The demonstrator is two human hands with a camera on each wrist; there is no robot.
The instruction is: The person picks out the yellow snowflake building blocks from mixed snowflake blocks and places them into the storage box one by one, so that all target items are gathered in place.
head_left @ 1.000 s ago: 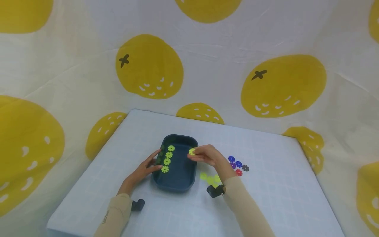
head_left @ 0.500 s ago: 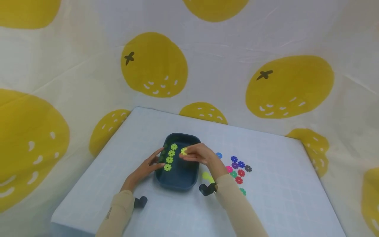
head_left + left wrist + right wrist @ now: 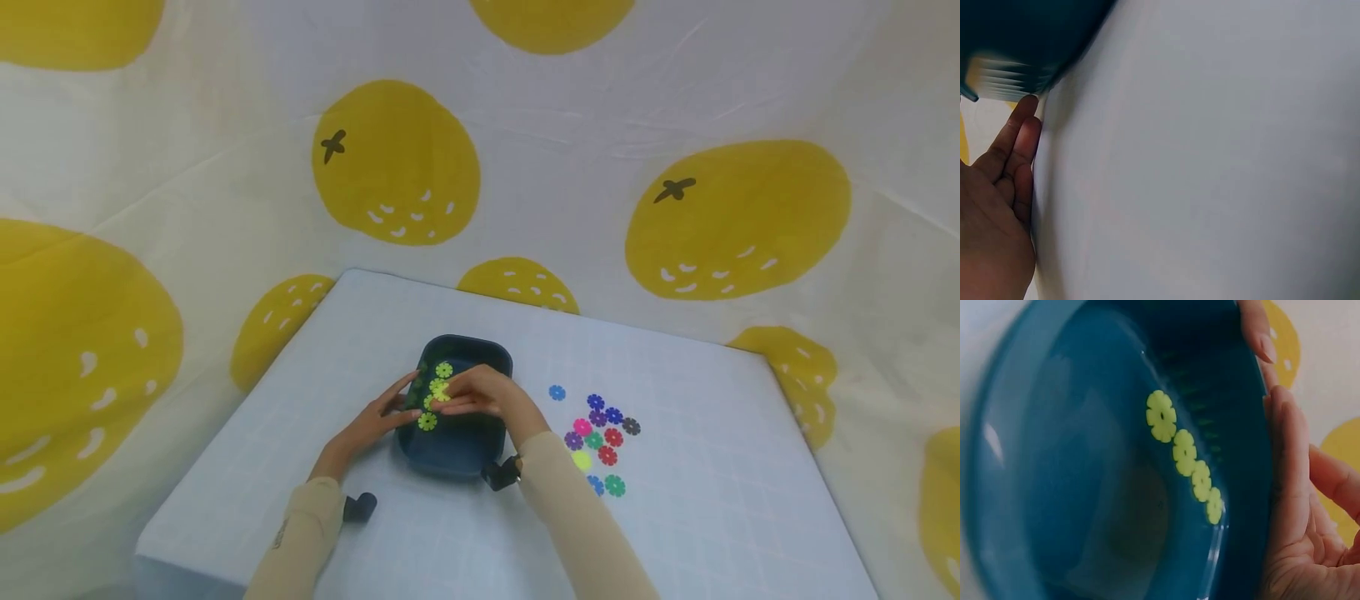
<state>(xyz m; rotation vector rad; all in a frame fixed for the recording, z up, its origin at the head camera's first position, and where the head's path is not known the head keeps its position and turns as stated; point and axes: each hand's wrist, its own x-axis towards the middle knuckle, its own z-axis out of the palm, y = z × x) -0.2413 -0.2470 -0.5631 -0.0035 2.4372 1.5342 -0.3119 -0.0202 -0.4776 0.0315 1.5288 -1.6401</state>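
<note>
A dark blue-green tray [image 3: 453,454] lies on the table, with a slanting row of several yellow-green notched discs [image 3: 1162,417] along the left part of its floor. My left hand [image 3: 367,429] rests at the tray's left rim, thumb and forefinger spread, the thumb reaching over the edge. In the left wrist view its fingers [image 3: 1013,140] are fairly straight beside the tray's outer wall. My right hand [image 3: 483,392] is above the tray and pinches one more yellow-green notched disc [image 3: 441,393] over the row. From the right wrist that held disc is hidden.
Right of the tray lies a loose group of notched discs: blue [image 3: 557,392], pink [image 3: 582,427], red [image 3: 613,437], grey [image 3: 632,427], green [image 3: 615,485] and yellow-green [image 3: 581,461]. The table's cloth-covered top [image 3: 712,467] meets a fruit-patterned curtain [image 3: 555,167] behind.
My right hand has carried the pinched disc leftward, from the tray's right rim to over the row. More loose discs show where the arm was. The left hand stays at the rim.
</note>
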